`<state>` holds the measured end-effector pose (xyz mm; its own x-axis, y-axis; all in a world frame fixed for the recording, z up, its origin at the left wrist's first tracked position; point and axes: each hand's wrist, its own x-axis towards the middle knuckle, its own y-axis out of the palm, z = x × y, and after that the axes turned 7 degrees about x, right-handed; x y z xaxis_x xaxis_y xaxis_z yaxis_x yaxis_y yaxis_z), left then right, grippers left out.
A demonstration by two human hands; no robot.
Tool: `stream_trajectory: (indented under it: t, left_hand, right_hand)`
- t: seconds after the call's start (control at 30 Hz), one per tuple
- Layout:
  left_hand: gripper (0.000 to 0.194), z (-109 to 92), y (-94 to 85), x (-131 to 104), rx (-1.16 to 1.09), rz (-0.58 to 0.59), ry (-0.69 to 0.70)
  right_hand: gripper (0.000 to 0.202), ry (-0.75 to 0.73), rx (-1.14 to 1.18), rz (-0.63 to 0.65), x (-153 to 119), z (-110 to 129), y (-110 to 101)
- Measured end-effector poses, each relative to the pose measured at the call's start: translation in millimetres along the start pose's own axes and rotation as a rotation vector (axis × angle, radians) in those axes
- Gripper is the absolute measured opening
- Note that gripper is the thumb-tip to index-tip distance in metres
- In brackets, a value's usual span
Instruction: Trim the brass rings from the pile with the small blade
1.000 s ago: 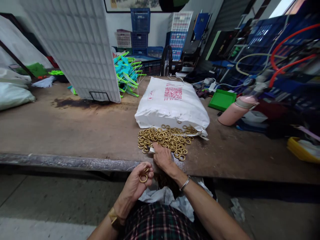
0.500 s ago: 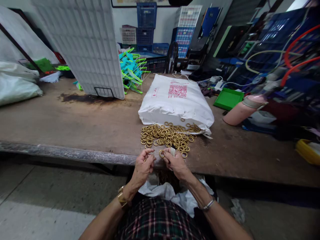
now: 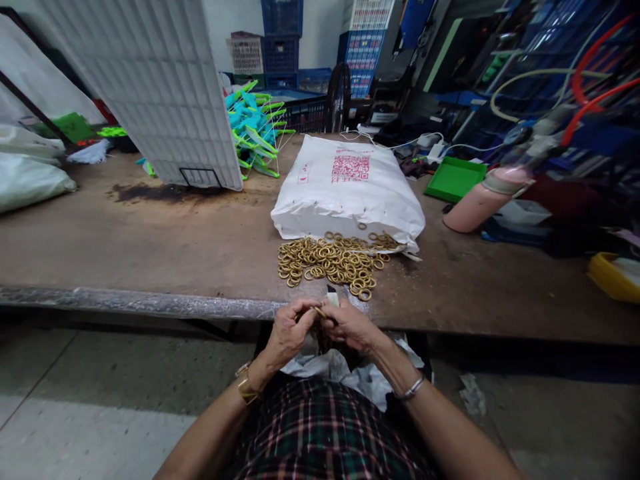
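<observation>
Several brass-coloured rings [image 3: 333,260] lie heaped near the table's front edge, spilling from the open end of a white sack [image 3: 350,180]. My right hand [image 3: 347,323] pinches one ring [image 3: 320,311] and has a pale wrap on a finger, with a small dark tip beside it. Close against it, my left hand [image 3: 295,327] is closed with its fingertips at the same ring; whether it holds anything else is too small to tell. Below the hands, a white cloth or bag [image 3: 325,367] with dark contents rests at my lap, partly hidden.
A white ribbed panel [image 3: 150,87] stands on the table [image 3: 150,247] at the left, with teal and green plastic pieces [image 3: 255,130] behind it. To the right are a green tray [image 3: 455,179], a pink bottle [image 3: 483,203] and a yellow container [image 3: 613,277].
My hands have come together, and the ring in my right hand has moved from the heap's edge to my left fingertips. The camera view has shifted slightly.
</observation>
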<state>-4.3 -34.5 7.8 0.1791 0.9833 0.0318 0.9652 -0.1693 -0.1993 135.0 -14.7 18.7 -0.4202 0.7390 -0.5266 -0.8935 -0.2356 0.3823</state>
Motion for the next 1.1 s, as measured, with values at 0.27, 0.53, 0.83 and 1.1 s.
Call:
stream_trajectory:
  t: [0.27,0.53,0.83,1.1]
  left_hand:
    - [0.016,4,-1.6,1,0.171,-0.132,0.051]
    - [0.018,4,1.4,0,0.01,-0.081,-0.087]
    - [0.028,5,-0.5,-3,-0.485,0.119,-0.363]
    - [0.028,6,1.7,-2,-0.437,0.028,-0.306]
  right_hand:
    - [0.024,-0.348,-0.307,-0.277,6,-4,-1]
    - [0.029,-0.471,-0.66,-0.331,12,-6,1]
    - [0.027,-0.493,-0.662,-0.296,13,-6,0]
    - [0.014,-0.525,-1.134,-0.303,5,-12,-3]
